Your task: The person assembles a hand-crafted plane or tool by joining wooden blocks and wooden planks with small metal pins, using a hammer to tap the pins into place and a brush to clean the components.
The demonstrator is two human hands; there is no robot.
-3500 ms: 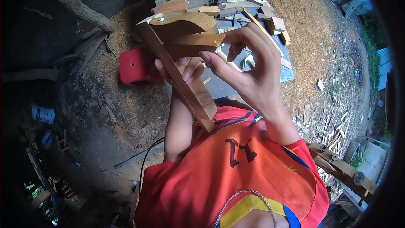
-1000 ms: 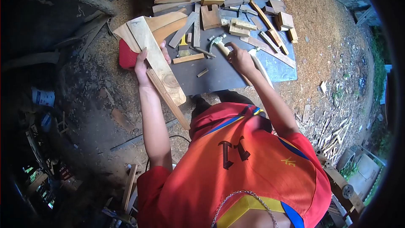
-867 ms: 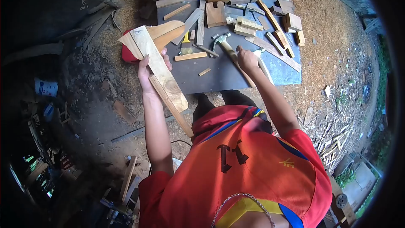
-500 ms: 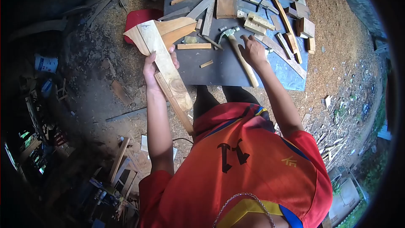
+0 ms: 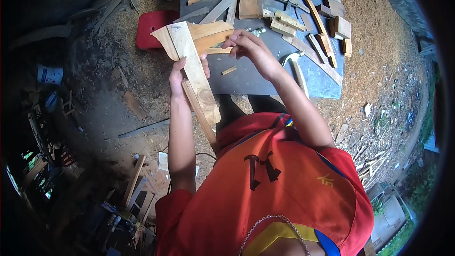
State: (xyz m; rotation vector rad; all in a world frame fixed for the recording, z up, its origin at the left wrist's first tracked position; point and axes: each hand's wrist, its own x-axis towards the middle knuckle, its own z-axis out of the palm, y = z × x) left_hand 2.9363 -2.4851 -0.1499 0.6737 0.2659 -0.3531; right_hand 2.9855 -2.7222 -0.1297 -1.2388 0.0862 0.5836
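Note:
My left hand (image 5: 179, 78) grips a joined wooden piece (image 5: 195, 68), a pale board with darker curved parts at its top and a narrow strip along its lower side. Its fingers wrap round the board's edges. My right hand (image 5: 249, 50) is at the right end of the curved part, with its fingers bent close together; whether something small is between them I cannot make out. A hammer (image 5: 298, 73) lies on the dark table (image 5: 265, 85) to the right of this hand, its head toward the hand. A short wood strip (image 5: 229, 70) lies below the right hand.
Wood blocks (image 5: 287, 22), a notched block (image 5: 250, 4), long strips (image 5: 320, 28) and a clamp-like metal tool (image 5: 290, 3) cover the table's back and right. A red stool (image 5: 148, 29) stands left of the table. Boards and scraps lie on the ground.
My right hand has moved left from the hammer to the end of the wooden piece. The hammer has shifted to the right. My left hand and the piece have moved slightly right.

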